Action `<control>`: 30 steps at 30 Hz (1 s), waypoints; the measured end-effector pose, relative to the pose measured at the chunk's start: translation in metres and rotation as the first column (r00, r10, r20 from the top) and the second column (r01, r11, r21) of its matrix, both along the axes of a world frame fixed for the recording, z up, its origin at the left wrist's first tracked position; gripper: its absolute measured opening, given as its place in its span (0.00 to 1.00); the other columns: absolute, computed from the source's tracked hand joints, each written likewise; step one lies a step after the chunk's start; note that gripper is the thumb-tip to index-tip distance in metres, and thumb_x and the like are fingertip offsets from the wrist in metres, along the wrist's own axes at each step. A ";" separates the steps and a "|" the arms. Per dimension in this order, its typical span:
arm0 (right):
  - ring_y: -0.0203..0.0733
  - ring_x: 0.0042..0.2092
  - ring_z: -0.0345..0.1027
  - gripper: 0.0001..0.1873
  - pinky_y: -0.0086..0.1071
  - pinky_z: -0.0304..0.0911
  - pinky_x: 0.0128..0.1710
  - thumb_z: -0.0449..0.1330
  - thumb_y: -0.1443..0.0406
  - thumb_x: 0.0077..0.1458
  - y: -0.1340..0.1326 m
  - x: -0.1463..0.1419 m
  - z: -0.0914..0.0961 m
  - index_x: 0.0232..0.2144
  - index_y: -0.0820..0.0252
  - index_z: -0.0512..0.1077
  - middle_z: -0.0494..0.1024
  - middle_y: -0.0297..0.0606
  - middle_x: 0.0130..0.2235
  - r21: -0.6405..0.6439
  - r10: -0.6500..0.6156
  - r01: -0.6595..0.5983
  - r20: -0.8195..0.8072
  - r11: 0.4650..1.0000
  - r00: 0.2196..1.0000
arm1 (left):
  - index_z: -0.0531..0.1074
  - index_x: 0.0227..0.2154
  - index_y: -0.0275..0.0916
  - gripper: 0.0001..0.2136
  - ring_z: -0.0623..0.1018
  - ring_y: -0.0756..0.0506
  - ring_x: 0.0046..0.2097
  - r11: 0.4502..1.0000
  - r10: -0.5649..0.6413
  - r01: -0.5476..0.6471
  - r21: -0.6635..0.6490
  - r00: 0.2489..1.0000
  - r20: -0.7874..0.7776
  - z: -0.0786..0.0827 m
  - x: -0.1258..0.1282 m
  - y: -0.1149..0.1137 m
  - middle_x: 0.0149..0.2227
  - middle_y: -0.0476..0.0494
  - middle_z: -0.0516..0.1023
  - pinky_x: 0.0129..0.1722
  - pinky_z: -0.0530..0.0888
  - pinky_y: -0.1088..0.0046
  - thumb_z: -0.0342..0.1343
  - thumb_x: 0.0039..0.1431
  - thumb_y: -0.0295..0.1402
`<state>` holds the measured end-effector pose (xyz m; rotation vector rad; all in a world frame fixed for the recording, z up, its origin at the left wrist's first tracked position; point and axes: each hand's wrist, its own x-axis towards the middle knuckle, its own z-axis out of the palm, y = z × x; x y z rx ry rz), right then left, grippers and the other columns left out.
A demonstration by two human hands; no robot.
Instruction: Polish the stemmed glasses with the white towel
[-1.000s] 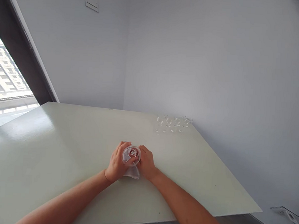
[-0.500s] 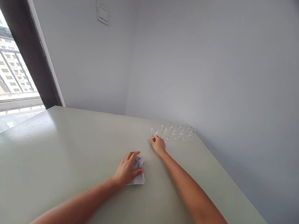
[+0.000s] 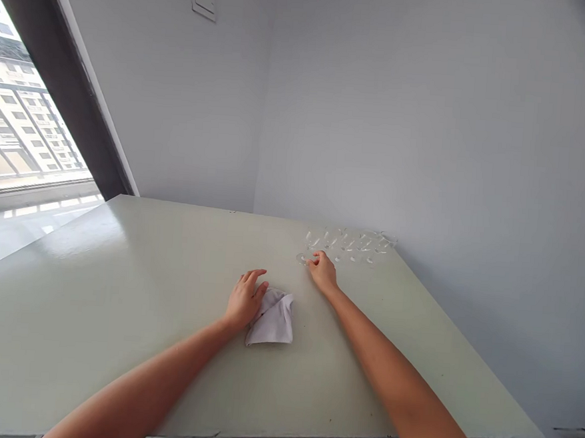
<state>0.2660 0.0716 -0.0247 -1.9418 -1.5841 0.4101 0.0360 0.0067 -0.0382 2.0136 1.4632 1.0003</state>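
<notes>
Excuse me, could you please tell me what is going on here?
A person has both bare hands over a pale table. The left hand, fingers spread, is at the left edge of a white cloth. The right hand is beside the foot of a stemmed glass; whether it touches is unclear. More stemmed glasses stand toward the far right corner.

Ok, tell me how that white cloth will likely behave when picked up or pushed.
The cloth will probably hang floppy, since it looks creased and folded. It is likely light, looking thin. Lying low on the table, it would probably bunch or slide rather than roll if pushed.
</notes>
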 end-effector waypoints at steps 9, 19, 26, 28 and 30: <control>0.33 0.21 0.55 0.24 0.28 0.45 0.22 0.49 0.50 0.52 -0.088 -0.043 0.018 0.13 0.59 0.60 0.63 0.30 0.16 -0.181 0.407 -0.397 0.021 0.900 0.913 | 0.71 0.39 0.42 0.13 0.57 0.39 0.59 0.986 -0.160 0.163 -0.018 0.931 -0.327 -0.004 0.002 -0.002 0.53 0.44 0.66 0.56 0.54 0.58 0.52 0.51 0.38; 0.31 0.25 0.55 0.04 0.26 0.51 0.25 0.54 0.66 0.44 -0.097 -0.036 0.007 0.26 0.59 0.62 0.64 0.27 0.23 -0.004 0.329 -0.433 -0.645 0.901 0.690 | 0.62 0.26 0.39 0.08 0.65 0.52 0.27 0.948 -0.136 0.191 -0.254 0.966 0.219 0.024 -0.006 0.002 0.25 0.53 0.67 0.24 0.61 0.78 0.49 0.51 0.39; 0.37 0.36 0.66 0.21 0.31 0.60 0.34 0.58 0.68 0.43 -0.112 -0.033 0.030 0.43 0.55 0.64 0.70 0.34 0.35 -0.024 0.341 -0.646 -0.834 0.763 0.434 | 0.63 0.29 0.39 0.11 0.64 0.53 0.28 0.955 -0.183 0.233 -0.183 0.950 0.254 0.071 -0.019 -0.008 0.26 0.54 0.65 0.26 0.62 0.79 0.50 0.52 0.42; 0.39 0.38 0.67 0.23 0.33 0.61 0.36 0.59 0.66 0.44 -0.117 -0.035 0.036 0.46 0.54 0.63 0.71 0.36 0.39 -0.035 0.328 -0.723 -0.876 0.690 0.355 | 0.66 0.31 0.40 0.11 0.67 0.51 0.31 0.939 -0.259 0.282 -0.199 0.957 0.134 0.091 -0.027 -0.004 0.29 0.52 0.68 0.28 0.64 0.77 0.50 0.52 0.43; 0.40 0.39 0.67 0.26 0.35 0.62 0.38 0.60 0.64 0.44 -0.120 -0.037 0.037 0.48 0.53 0.62 0.71 0.37 0.41 -0.039 0.315 -0.782 -0.902 0.622 0.296 | 0.68 0.34 0.42 0.12 0.70 0.49 0.34 0.918 -0.341 0.328 -0.222 0.940 -0.024 0.109 -0.035 0.008 0.32 0.51 0.71 0.31 0.66 0.76 0.50 0.52 0.44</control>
